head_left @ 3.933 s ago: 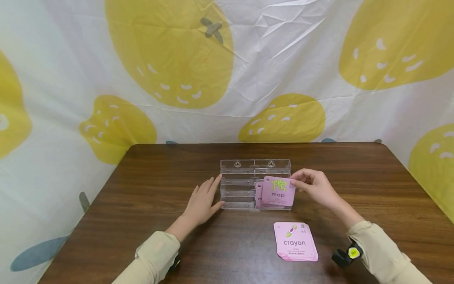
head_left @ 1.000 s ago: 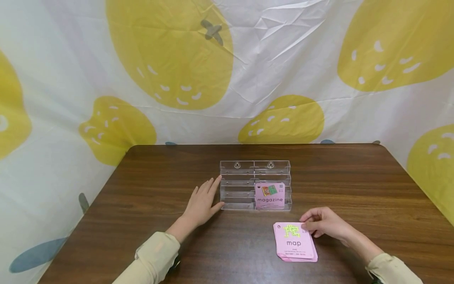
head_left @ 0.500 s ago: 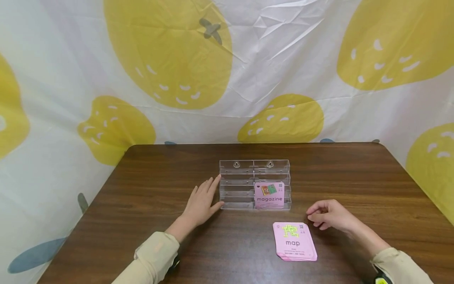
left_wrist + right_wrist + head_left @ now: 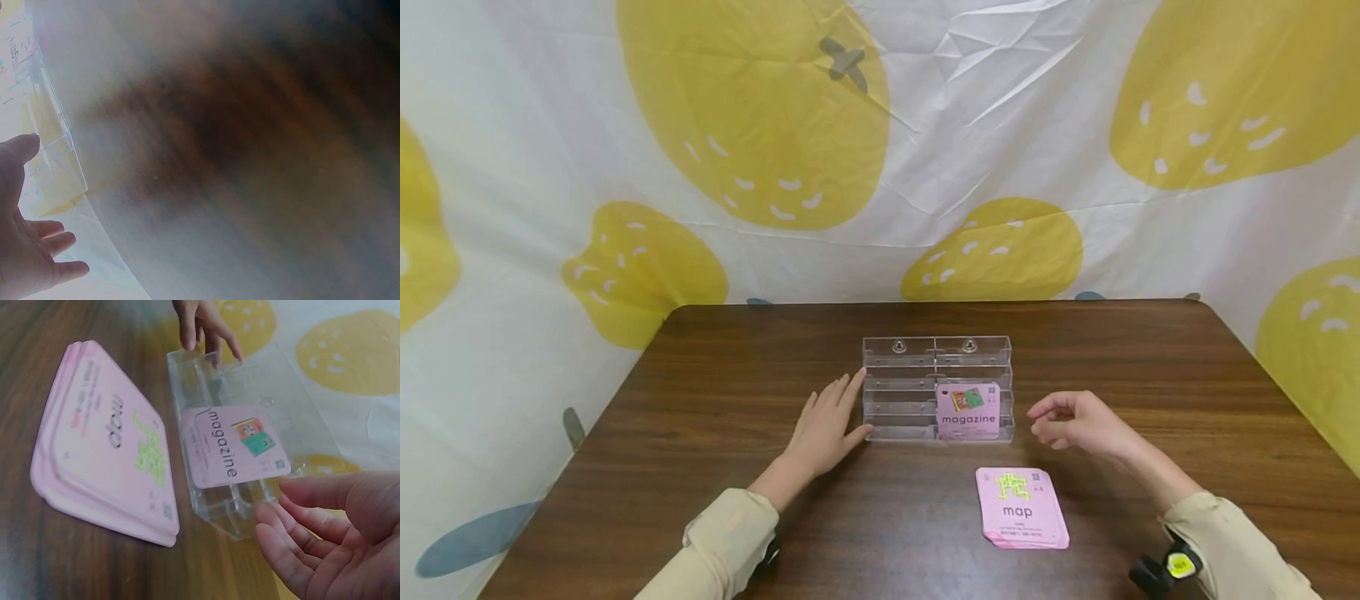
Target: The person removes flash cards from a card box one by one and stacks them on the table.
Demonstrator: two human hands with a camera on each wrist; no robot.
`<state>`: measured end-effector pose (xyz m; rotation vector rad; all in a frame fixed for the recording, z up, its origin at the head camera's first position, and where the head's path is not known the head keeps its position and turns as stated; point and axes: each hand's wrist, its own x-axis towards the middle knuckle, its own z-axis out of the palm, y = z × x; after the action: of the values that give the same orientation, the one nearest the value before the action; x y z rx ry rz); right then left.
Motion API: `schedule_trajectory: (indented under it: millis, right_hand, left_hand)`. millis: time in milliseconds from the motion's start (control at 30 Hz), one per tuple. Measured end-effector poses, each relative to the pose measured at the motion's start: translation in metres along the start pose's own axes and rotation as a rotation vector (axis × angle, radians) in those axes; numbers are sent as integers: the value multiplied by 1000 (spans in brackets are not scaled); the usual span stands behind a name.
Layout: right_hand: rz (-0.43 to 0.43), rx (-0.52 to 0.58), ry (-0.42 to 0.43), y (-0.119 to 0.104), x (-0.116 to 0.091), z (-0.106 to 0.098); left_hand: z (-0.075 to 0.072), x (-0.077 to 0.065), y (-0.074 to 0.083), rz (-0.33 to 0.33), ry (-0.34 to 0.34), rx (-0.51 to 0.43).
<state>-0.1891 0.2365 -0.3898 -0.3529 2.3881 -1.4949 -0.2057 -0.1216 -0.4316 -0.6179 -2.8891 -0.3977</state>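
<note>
A clear plastic tiered card rack (image 4: 900,362) stands near the middle of the table, two columns wide. Its lower right pocket holds a pink flashcard reading "magazine" (image 4: 968,413). My left hand (image 4: 820,433) rests against the rack's left side, fingers stretched out, with thumb and fingertips at its edge. To the right of the rack hovers my right hand (image 4: 1086,425), its fingers loosely bent and nothing between them in the right wrist view. Below that hand lies a stack of pink flashcards (image 4: 1021,510), a "map" card on top.
The brown wooden table (image 4: 737,350) spreads around the rack. Behind it hangs a white cloth (image 4: 820,267) with large yellow fruit prints. A small dark device with a yellow label (image 4: 1180,567) is strapped at the right wrist.
The "map" card left the rack's front and now tops the stack, covering "crayon". My right hand let it go, then moved up and left toward the rack. The left hand stayed put.
</note>
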Motion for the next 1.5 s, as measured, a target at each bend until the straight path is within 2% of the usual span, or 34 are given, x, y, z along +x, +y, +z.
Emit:
schedule_trajectory:
  millis: [500,1300,1500]
  right_hand:
    - [-68,-40,46,-16,19,5]
    - [-55,-27,140,-22,36,14]
    - [-39,18,151,-21,38,18]
  left_hand:
    - [0,0,0,5,5,5]
    - [2,0,-1,7,17,-7]
    - [2,0,-1,9,19,-6]
